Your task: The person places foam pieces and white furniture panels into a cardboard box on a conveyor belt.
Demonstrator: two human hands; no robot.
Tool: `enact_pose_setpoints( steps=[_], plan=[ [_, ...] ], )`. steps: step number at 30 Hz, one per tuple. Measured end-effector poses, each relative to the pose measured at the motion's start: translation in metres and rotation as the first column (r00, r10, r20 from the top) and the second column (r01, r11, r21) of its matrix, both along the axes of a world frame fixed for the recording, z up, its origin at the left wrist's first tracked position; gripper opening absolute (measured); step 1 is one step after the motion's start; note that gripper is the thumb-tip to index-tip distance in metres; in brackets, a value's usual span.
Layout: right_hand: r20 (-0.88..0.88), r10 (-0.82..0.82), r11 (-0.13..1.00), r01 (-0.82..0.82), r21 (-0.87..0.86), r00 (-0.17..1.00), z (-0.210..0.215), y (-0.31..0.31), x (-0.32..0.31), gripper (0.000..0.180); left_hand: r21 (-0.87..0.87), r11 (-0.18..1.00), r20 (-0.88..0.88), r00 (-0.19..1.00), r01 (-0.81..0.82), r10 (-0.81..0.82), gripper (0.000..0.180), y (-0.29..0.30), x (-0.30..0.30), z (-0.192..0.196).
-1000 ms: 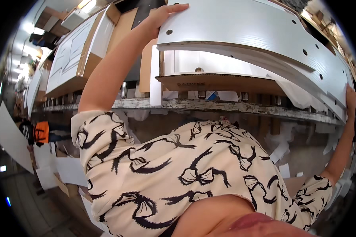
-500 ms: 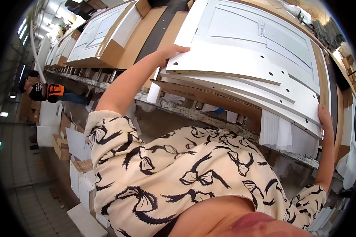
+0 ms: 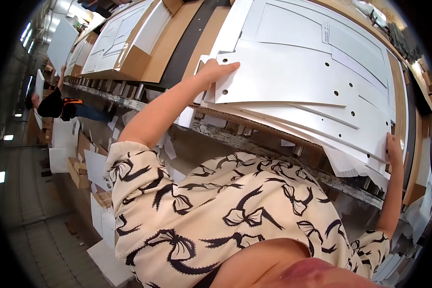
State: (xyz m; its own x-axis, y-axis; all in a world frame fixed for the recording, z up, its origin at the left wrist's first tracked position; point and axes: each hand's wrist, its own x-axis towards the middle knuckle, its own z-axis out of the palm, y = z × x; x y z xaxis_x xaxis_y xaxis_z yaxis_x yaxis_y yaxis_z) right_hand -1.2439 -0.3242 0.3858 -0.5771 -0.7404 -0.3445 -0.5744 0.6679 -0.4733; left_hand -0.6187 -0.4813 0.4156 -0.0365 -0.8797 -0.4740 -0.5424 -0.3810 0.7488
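Note:
My left hand [image 3: 218, 72] is closed on the left end of a white panel [image 3: 283, 72] with dark round holes, its thumb lying on top. At the opposite end my right hand [image 3: 394, 150] grips the right edges of the stacked white panels; most of its fingers are hidden. The panels are fanned unevenly, their near edges jutting toward me. Beneath them lies a large framed white piece [image 3: 293, 24] with a small paper label. White foam sheeting [image 3: 350, 165] and a corrugated cardboard edge [image 3: 269, 126] show under the near side.
A worn metal roller conveyor [image 3: 129, 102] runs along my front. Farther left stands an open cardboard box [image 3: 129, 62] with white panels inside. At far left a person [image 3: 50, 105] in dark clothes holds up a white board [image 3: 62, 43]. Cardboard and paper scraps litter the floor.
The panels have shifted slightly right and away from me and look flatter, hiding more of the cardboard below. Both hands still hold them. The person at left has raised a white board.

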Motion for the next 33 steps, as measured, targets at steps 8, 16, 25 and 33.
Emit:
enact_pose_setpoints(
  steps=[8, 16, 25, 33],
  plan=[
    [0.176, 0.132, 0.985, -0.109, -0.136, 0.975, -0.005, 0.005, -0.001, 0.034, 0.051, 0.994, -0.051, 0.993, -0.101, 0.103, 0.072, -0.001, -0.009, -0.008],
    [0.223, -0.012, 0.991, 0.041, -0.126, 0.975, -0.022, -0.002, -0.040, 0.034, 0.040, 0.918, 0.590, 0.732, 0.396, -0.341, 0.080, -0.011, -0.022, 0.023],
    [0.298, 0.026, 0.958, 0.062, -0.281, 0.954, -0.018, 0.021, 0.001, 0.038, -0.256, 0.743, 0.800, 0.567, 0.618, -0.195, 0.071, -0.033, -0.038, 0.024],
    [0.045, -0.055, 0.987, 0.062, -0.149, 0.997, -0.012, 0.021, 0.043, 0.068, -0.323, 0.155, 0.702, 0.347, 0.933, -0.622, 0.104, 0.036, -0.060, 0.032]
  ],
)
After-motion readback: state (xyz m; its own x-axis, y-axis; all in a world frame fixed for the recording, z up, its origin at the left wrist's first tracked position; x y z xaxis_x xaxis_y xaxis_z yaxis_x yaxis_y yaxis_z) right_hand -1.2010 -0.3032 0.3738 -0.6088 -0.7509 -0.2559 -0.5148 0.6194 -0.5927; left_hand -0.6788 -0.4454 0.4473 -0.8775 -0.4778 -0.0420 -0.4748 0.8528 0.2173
